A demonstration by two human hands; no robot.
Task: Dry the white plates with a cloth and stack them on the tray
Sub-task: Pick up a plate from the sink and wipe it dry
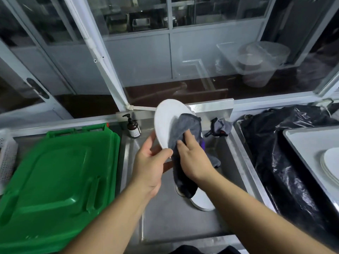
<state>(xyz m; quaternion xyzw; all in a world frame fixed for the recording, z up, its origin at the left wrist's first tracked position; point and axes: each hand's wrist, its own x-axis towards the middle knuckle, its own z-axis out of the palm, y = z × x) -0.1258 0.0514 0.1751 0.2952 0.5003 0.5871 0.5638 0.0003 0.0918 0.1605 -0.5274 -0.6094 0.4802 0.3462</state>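
A white plate (167, 118) is held tilted on edge above the steel sink (176, 220). My left hand (149, 165) grips its lower rim between thumb and fingers. My right hand (192, 158) presses a grey cloth (185, 129) against the plate's face, and the cloth hangs down below the hand. Under the cloth, a stack of white plates (201, 202) lies in the sink basin, partly hidden. At the far right a pale tray (300, 140) carries more stacked white plates (330, 165), cut off by the frame edge.
A green bin lid (58, 176) fills the left side. A brown pump bottle (133, 127) stands at the sink's back left corner. A crumpled cloth with black clips (219, 127) lies at the back right. Black plastic bag (286, 153) lies between sink and tray.
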